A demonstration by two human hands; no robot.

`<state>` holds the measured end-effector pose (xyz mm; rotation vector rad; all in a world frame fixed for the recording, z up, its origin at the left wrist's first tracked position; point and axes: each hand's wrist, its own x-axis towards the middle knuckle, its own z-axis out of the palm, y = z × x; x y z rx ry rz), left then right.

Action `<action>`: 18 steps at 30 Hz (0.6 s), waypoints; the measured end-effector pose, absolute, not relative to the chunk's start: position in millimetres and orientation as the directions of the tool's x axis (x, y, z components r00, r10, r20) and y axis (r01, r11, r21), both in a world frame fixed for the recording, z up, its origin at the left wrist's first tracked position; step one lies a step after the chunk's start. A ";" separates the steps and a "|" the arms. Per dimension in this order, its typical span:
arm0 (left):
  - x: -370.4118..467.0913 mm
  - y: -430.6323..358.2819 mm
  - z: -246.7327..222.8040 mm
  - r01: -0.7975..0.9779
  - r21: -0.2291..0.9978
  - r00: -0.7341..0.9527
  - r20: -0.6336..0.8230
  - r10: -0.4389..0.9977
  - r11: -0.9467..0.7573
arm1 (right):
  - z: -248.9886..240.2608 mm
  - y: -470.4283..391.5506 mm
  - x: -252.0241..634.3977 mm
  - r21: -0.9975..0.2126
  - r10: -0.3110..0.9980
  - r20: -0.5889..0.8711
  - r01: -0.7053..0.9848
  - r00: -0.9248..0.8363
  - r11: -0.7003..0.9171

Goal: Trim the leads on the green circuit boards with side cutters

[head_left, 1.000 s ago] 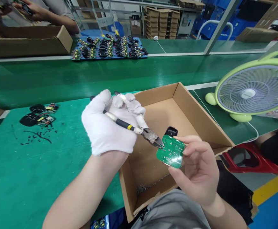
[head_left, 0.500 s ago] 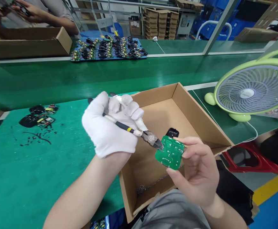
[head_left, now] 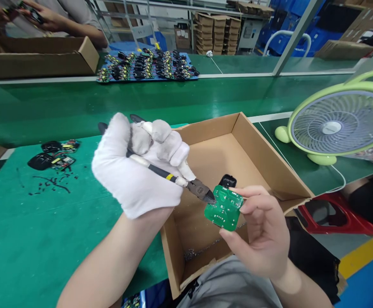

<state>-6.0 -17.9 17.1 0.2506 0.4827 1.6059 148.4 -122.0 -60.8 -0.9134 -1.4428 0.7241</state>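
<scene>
White-gloved, my left hand (head_left: 141, 167) is wrapped round a pair of cutting pliers (head_left: 200, 190) with taped black handles. The jaw tips are at the left part of a green circuit board (head_left: 225, 209); whether they touch it is hard to tell. Bare, my right hand (head_left: 259, 226) pinches that board by its right and lower edges, solder side up. A black plastic part (head_left: 227, 181) shows at the board's top edge. Both hands are over an open cardboard box (head_left: 218, 149), which has small metallic clippings in its near corner.
Two black parts with boards (head_left: 42, 161) and dark scraps lie on the green mat (head_left: 19, 214) at left. A blue tray of assemblies (head_left: 148, 65) stands beyond. A green fan (head_left: 332, 127) is at right. Across the bench, a person's hands (head_left: 45, 19) work above another box (head_left: 35, 60).
My left hand has turned and shifted left, and its pliers look more closed, with the tips a little further left. My right hand and the board have moved slightly left.
</scene>
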 end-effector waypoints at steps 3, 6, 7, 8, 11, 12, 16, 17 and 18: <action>-3.5 -16.7 18.2 -0.916 0.401 -0.096 -0.178 0.979 -0.017 | -59.7 -120.4 147.3 -0.869 0.868 0.494 0.064 0.046 0.491; -1.9 -14.1 18.1 -0.929 0.368 -0.072 -0.247 0.966 0.025 | -59.6 -120.6 147.3 -0.875 0.873 0.484 0.032 0.056 0.483; -2.0 -13.1 17.9 -0.932 0.362 -0.065 -0.258 0.964 0.034 | -59.8 -121.0 147.5 -0.878 0.876 0.479 0.025 0.061 0.479; -2.4 -12.3 17.6 -0.933 0.358 -0.057 -0.265 0.963 0.044 | -60.0 -121.5 147.8 -0.879 0.877 0.477 0.021 0.065 0.476; -4.8 -10.9 17.1 -0.930 0.364 -0.050 -0.265 0.963 0.052 | -60.8 -122.9 148.3 -0.891 0.888 0.454 0.009 0.077 0.455; -5.5 -11.0 17.2 -0.928 0.369 -0.053 -0.266 0.962 0.051 | -61.0 -123.1 148.3 -0.895 0.892 0.445 0.003 0.080 0.446; -5.1 -13.1 18.9 -0.922 0.382 -0.053 -0.283 0.958 0.062 | -61.4 -122.8 147.8 -0.897 0.895 0.438 -0.011 0.087 0.441; -4.2 -13.9 19.4 -0.920 0.387 -0.053 -0.289 0.956 0.066 | -61.4 -122.5 147.9 -0.897 0.894 0.440 -0.011 0.087 0.443; -3.3 -14.5 19.8 -0.916 0.394 -0.052 -0.296 0.954 0.072 | -61.4 -122.1 148.1 -0.896 0.894 0.441 -0.011 0.082 0.444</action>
